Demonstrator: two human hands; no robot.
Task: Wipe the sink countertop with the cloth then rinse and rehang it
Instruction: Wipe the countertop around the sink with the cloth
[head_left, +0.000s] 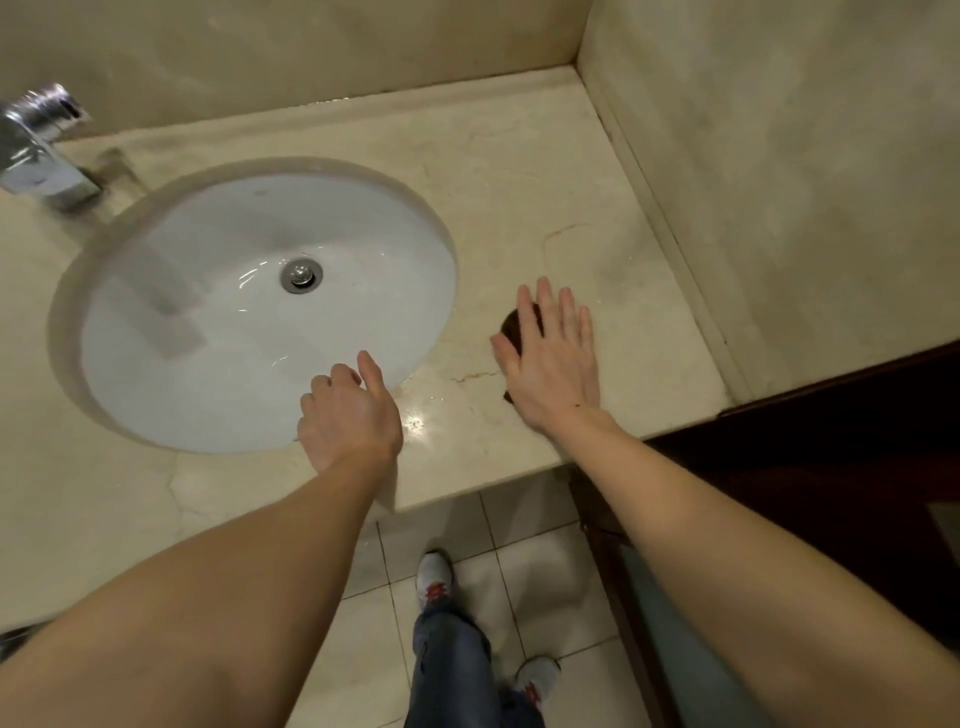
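Note:
A beige marble countertop holds a white oval sink with a chrome drain. My right hand lies flat with straight fingers on a dark brown cloth, pressing it onto the counter to the right of the sink; most of the cloth is hidden under the palm. My left hand hovers at the sink's front right rim with fingers loosely curled, holding nothing. The counter near the front edge looks wet and shiny.
A chrome faucet stands at the back left. Marble walls close off the counter at the back and right. A dark wooden panel lies at the right. Below the counter edge are floor tiles and my feet.

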